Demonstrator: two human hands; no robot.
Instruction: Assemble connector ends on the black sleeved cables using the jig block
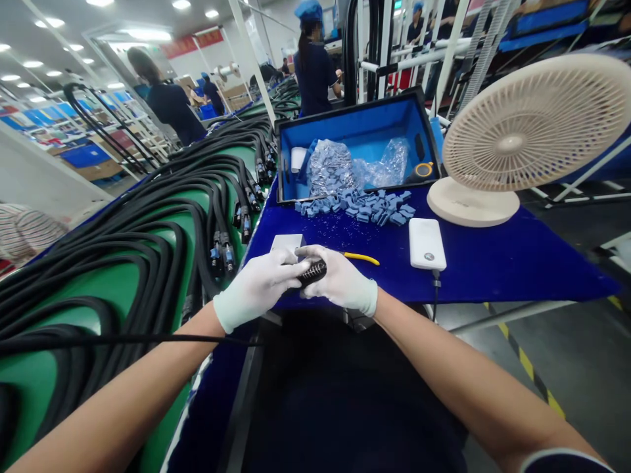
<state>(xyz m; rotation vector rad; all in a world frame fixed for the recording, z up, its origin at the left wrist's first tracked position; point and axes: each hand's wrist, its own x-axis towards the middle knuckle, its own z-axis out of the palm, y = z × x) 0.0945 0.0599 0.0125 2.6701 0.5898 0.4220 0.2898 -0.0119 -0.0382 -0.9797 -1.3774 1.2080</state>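
Note:
Both hands wear white gloves and meet above the near edge of the blue-covered table. Between them is a black rounded piece [314, 270] with a row of pale ribs or contacts, perhaps a connector; its ends are covered by fingers. My left hand [266, 281] pinches it from the left. My right hand [342, 279] wraps round its other side, thumb and fingers closed. Just behind the hands stands a small white block [288, 242]. A yellow-handled tool [363, 258] lies behind my right hand, its other end hidden.
Loose blue plastic pieces [365, 206] lie before a blue bin [382, 121] holding plastic bags. To the right are a white power bank [426, 244] with a cable and a beige fan [513, 141]. Black cables [142, 263] cover the green surface [170, 220] at left. Co-workers stand beyond.

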